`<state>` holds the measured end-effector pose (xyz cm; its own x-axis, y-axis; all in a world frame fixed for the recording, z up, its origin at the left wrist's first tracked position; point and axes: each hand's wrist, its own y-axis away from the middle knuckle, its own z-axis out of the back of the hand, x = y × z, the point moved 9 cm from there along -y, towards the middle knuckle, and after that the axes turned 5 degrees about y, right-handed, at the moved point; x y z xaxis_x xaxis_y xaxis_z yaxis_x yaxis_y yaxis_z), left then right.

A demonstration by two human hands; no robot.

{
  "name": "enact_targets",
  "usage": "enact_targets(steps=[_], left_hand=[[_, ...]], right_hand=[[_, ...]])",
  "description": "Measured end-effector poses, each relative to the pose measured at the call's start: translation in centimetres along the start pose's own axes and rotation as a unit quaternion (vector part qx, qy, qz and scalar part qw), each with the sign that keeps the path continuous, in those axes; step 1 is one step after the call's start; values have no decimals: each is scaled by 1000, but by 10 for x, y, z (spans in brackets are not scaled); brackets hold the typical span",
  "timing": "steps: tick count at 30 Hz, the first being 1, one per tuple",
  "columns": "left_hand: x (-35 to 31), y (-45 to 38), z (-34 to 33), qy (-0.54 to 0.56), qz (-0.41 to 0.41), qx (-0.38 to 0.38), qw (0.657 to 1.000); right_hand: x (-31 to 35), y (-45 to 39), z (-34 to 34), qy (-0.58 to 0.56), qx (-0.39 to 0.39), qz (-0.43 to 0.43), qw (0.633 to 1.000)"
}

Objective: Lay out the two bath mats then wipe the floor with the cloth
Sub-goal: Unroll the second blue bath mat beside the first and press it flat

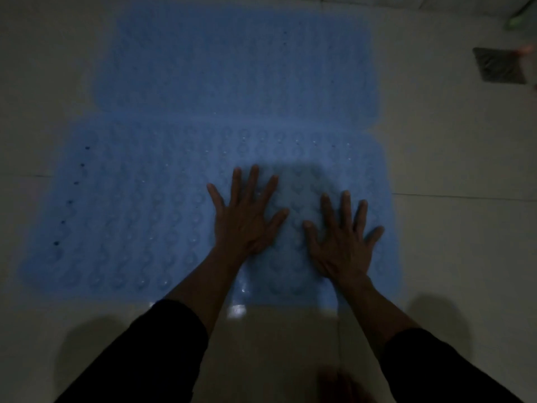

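Two blue bath mats lie flat on the pale tiled floor, one behind the other, their long edges touching. The near mat [130, 216] shows rows of round bumps and a line of small holes at its left end. The far mat [238, 62] is blurred. My left hand [247, 219] rests palm down on the near mat with fingers spread. My right hand [343, 242] lies flat beside it, also spread, near the mat's right end. Neither hand holds anything. No cloth is in view.
A dark square floor drain [498, 65] sits at the far right. Something green [520, 18] shows in the top right corner. Bare tiled floor [450, 170] surrounds the mats, with a wet glint at the near mat's front edge. The room is dim.
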<state>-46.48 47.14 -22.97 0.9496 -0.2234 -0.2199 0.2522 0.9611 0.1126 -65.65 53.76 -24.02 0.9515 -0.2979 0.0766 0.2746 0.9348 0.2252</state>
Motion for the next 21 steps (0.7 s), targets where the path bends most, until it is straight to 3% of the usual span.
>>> enact_targets(steps=[10, 21], left_hand=[[-2, -16, -6, -3, 13, -16, 1000], [-2, -17, -13, 14, 43, 73, 996]], right_hand=[[-3, -1, -2, -16, -3, -6, 1000], [-1, -2, -4, -12, 22, -3, 1000]])
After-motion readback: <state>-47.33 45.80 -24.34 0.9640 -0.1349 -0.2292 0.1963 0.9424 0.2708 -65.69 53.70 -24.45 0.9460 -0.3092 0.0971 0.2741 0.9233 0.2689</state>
